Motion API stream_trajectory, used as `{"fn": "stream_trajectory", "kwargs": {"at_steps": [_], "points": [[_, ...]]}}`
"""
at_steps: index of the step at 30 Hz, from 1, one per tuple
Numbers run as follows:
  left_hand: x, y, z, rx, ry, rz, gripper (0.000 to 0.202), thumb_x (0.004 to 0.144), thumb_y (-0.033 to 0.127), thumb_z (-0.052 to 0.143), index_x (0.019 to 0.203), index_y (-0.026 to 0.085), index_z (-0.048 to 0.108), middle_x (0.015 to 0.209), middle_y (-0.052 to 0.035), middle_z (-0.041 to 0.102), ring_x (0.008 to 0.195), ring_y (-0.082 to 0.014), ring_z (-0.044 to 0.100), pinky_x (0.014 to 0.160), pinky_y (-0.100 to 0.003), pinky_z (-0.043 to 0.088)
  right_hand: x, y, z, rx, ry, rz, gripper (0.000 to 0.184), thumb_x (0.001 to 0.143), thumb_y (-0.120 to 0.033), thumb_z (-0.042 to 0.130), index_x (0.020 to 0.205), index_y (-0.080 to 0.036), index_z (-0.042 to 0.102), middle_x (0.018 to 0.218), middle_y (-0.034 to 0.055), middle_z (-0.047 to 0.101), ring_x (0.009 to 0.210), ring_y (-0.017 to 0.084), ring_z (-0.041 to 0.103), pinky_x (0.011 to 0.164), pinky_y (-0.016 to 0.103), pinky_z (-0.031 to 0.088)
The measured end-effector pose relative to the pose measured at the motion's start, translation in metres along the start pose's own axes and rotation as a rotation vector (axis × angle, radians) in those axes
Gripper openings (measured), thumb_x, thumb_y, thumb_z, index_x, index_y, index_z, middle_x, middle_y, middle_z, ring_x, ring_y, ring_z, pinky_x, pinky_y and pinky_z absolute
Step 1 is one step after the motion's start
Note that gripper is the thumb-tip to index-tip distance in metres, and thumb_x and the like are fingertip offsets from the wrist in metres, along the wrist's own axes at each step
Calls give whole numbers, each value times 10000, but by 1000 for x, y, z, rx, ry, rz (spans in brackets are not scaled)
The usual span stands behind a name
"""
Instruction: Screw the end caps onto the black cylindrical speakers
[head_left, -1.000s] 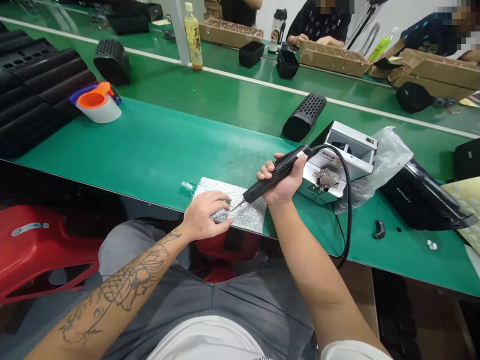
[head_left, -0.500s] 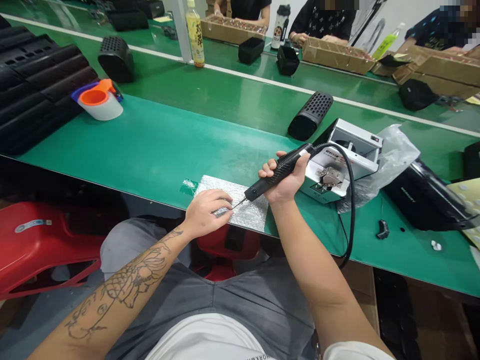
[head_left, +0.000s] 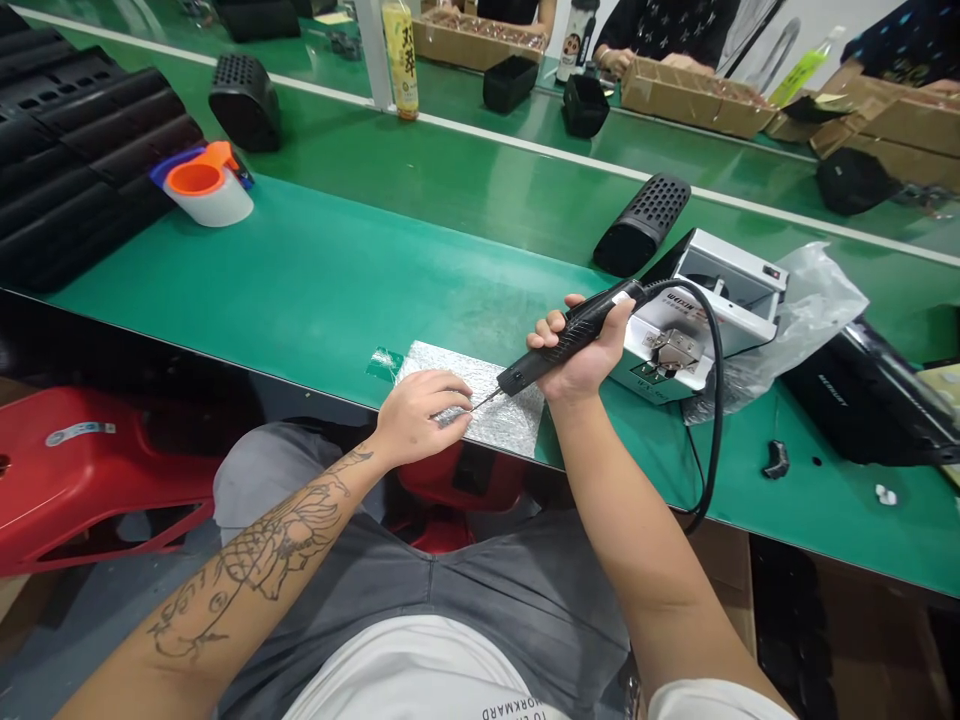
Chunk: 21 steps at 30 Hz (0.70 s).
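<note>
My right hand is wrapped round a black soldering iron, its thin tip pointing down and left onto a silvery foil pad at the near edge of the green bench. My left hand rests on that pad with its fingers pinched together right at the iron's tip; anything between them is too small to see. The iron's black cable loops back to a white soldering station just right of my right hand.
A perforated black speaker shell lies behind the station, another at far left by stacked black trays and an orange tape dispenser. A plastic bag, black case and small parts lie to the right. Other people work at cardboard trays across the belt. Red stools stand below.
Both hands and the iron stay together on the foil pad; only the view has shifted slightly, with the scene sliding a little right and down.
</note>
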<state>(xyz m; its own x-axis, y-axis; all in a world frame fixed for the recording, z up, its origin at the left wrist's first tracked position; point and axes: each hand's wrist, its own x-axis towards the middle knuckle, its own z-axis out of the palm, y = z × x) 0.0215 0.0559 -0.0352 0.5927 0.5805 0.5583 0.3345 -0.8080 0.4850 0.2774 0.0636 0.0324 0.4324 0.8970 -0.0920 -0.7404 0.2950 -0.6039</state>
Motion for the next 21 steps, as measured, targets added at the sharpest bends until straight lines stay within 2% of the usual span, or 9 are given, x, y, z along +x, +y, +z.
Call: {"fn": "stream_trajectory", "kwargs": {"at_steps": [7,11,16,21], "points": [[1,0,0,2,-9,-2,168,1080,262,820,933,298,893,1137,-29,946,1126,-261,905,1055,-441,695,1,0,-2,3,-17,0,700,1009,-996,702,956,-298,669,672,-64,555,523,121,530,505,275,541],[2,1,0,-1,-10,-6,172,1096,273,810,943,300,885,1116,-19,951,1136,-261,907,1059,-447,687,1,-1,-3,16,0,11,673,1083,-952,607,966,-293,676,672,-54,570,524,127,524,502,276,538],[2,1,1,-2,-12,14,188,1114,272,775,955,293,873,1126,-9,961,1170,-265,908,1072,-453,674,2,-2,-4,-4,6,10,676,1051,-968,650,969,-297,681,689,-56,545,523,127,534,507,277,536],[5,3,0,7,-35,-9,182,1095,268,791,933,292,870,1105,-16,955,1147,-265,905,1043,-443,673,1,-3,-3,4,7,16,682,1107,-943,557,965,-289,690,687,-53,552,522,122,531,508,267,531]]}}
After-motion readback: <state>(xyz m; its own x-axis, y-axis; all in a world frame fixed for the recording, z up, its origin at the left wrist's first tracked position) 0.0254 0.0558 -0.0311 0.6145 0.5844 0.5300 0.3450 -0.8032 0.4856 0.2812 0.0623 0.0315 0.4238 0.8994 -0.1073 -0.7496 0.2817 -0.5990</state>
